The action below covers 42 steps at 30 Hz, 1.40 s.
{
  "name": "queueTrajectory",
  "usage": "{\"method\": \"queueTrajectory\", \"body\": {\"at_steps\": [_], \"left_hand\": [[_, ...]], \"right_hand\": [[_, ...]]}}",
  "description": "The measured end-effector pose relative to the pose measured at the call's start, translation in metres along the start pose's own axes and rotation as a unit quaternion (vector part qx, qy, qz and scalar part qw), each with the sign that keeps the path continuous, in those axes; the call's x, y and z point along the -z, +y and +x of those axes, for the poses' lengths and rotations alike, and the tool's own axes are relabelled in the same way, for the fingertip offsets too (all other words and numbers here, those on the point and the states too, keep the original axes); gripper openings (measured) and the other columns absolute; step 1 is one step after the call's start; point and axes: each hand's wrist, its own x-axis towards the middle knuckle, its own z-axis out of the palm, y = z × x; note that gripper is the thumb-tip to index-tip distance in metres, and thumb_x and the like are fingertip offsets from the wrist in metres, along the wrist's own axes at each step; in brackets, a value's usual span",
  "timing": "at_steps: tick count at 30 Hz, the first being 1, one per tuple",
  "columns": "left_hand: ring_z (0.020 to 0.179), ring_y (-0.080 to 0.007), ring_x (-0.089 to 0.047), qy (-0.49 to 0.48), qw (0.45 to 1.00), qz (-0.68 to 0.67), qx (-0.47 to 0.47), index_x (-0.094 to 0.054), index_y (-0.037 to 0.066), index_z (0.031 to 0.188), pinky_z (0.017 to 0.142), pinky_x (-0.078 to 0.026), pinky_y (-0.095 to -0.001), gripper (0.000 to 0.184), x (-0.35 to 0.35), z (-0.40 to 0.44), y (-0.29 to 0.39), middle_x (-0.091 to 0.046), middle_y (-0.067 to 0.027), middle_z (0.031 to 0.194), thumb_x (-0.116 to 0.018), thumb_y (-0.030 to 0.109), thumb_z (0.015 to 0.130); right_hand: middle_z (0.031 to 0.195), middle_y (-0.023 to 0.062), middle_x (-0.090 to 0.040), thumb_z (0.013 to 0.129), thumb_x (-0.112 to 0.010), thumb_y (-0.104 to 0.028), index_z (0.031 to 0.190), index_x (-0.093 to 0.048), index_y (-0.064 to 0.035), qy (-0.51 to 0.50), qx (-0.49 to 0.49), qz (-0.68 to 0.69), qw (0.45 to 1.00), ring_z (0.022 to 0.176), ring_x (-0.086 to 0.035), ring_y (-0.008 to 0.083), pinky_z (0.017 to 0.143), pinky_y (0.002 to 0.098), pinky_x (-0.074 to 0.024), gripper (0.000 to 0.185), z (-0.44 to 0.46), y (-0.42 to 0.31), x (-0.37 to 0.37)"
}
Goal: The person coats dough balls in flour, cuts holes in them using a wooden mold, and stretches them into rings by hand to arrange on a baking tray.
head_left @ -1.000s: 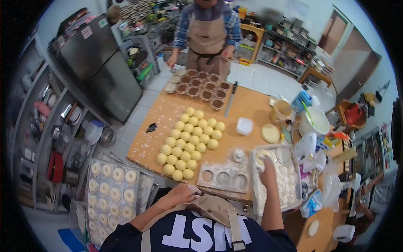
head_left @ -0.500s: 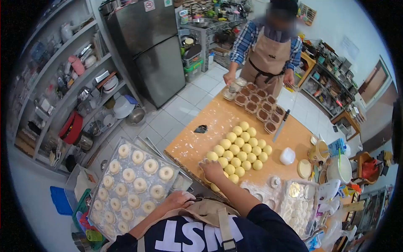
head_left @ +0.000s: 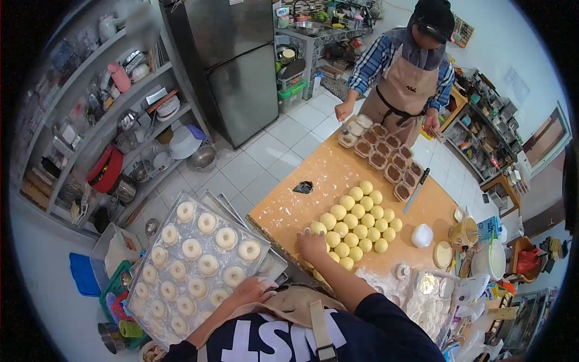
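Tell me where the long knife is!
In the head view, the knife lies right of centre on the table, just right of the brown-filled tubs, beyond the yellow balls.

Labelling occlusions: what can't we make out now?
All head view:
Right hand: grip on dough balls hidden by the hand itself.
Left hand: any grip unclear, fingertips too small.
Tray: lower part hidden by left forearm.
Co-worker's left hand: anything held is too small.
Upper-shelf items: blurred.
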Motion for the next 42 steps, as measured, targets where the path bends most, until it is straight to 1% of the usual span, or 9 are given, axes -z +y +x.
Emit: {"method": "queueTrajectory", "body": {"at_steps": [9,16,21,24,29,34,37,40,42], "left_hand": [[0.092,-0.0316,-0.059,-0.008,1.000,0.010,-0.014,-0.063,0.012,0.102,0.078,-0.047,-0.0412,0.025,-0.002,0.009,0.002,-0.064,-0.0117,0.093,-0.060,0.031,0.086],[0.090,-0.0329,-0.059,-0.044,0.999,0.019,-0.016,-0.063,0.012,0.103,0.076,-0.046,-0.0418,0.025,-0.009,0.020,0.011,-0.064,-0.0126,0.097,-0.059,0.030,0.086],[0.088,-0.0320,-0.060,-0.076,0.991,0.020,-0.108,-0.064,0.010,0.101,0.077,-0.046,-0.0409,0.024,-0.024,0.050,0.014,-0.065,-0.0112,0.093,-0.059,0.028,0.085],[0.101,-0.0305,-0.056,-0.187,0.978,0.034,-0.082,-0.063,0.009,0.107,0.087,-0.043,-0.0410,0.030,-0.016,0.077,0.047,-0.063,-0.0111,0.101,-0.056,0.031,0.087],[0.098,-0.0302,-0.057,-0.222,0.960,0.070,-0.159,-0.063,0.011,0.105,0.084,-0.044,-0.0409,0.026,-0.042,0.113,0.089,-0.063,-0.0104,0.100,-0.059,0.027,0.085],[0.091,-0.0310,-0.058,-0.242,0.936,0.078,-0.244,-0.062,0.013,0.104,0.078,-0.045,-0.0406,0.026,-0.086,0.144,0.132,-0.062,-0.0118,0.094,-0.061,0.027,0.083],[0.089,-0.0325,-0.058,-0.253,0.920,0.058,-0.293,-0.061,0.012,0.103,0.074,-0.046,-0.0413,0.025,-0.111,0.159,0.156,-0.062,-0.0140,0.093,-0.063,0.026,0.082],[0.088,-0.0326,-0.059,-0.273,0.920,0.096,-0.265,-0.062,0.011,0.102,0.074,-0.046,-0.0418,0.024,-0.116,0.160,0.200,-0.062,-0.0142,0.091,-0.063,0.026,0.083],[0.086,-0.0329,-0.059,-0.255,0.918,0.105,-0.285,-0.062,0.011,0.101,0.074,-0.046,-0.0420,0.024,-0.136,0.157,0.196,-0.062,-0.0142,0.089,-0.062,0.027,0.083]], "right_hand": [[0.111,0.0125,-0.057,0.075,-0.063,-0.016,0.113,-0.054,-0.0132,-0.010,-0.033,0.091,0.995,0.096,-0.063,0.0281,0.090,0.0540,-0.0399,0.040,-0.005,0.003,0.031],[0.116,0.0144,-0.057,0.072,-0.066,-0.018,0.126,-0.048,-0.0137,0.085,-0.038,0.244,0.965,0.100,-0.059,0.0317,0.088,0.0478,-0.0436,0.057,-0.036,0.013,0.087],[0.117,0.0169,-0.058,0.072,-0.070,-0.021,0.127,-0.048,-0.0136,0.215,-0.080,0.364,0.903,0.103,-0.056,0.0361,0.086,0.0433,-0.0463,0.060,-0.102,0.073,0.112],[0.110,0.0172,-0.060,0.073,-0.068,-0.020,0.124,-0.048,-0.0122,0.254,-0.203,0.353,0.877,0.098,-0.058,0.0356,0.082,0.0443,-0.0471,0.056,-0.172,0.122,0.113],[0.108,0.0169,-0.061,0.071,-0.067,-0.013,0.120,-0.052,-0.0090,0.282,-0.432,0.265,0.814,0.098,-0.058,0.0355,0.082,0.0428,-0.0474,0.052,-0.314,0.184,0.058],[0.109,0.0186,-0.060,0.067,-0.066,-0.006,0.119,-0.053,-0.0054,0.156,-0.547,0.212,0.795,0.104,-0.056,0.0360,0.088,0.0422,-0.0456,0.053,-0.421,0.201,-0.020],[0.113,0.0190,-0.059,0.067,-0.064,-0.005,0.121,-0.052,-0.0045,0.049,-0.475,0.287,0.831,0.108,-0.054,0.0354,0.091,0.0412,-0.0444,0.055,-0.462,0.201,-0.048],[0.115,0.0200,-0.057,0.069,-0.060,-0.002,0.124,-0.050,-0.0070,0.088,-0.514,0.277,0.807,0.110,-0.054,0.0339,0.093,0.0395,-0.0434,0.056,-0.498,0.195,-0.063],[0.119,0.0192,-0.056,0.068,-0.061,-0.003,0.124,-0.050,-0.0070,0.017,-0.502,0.283,0.817,0.110,-0.053,0.0339,0.092,0.0400,-0.0439,0.057,-0.518,0.191,-0.090]]}}
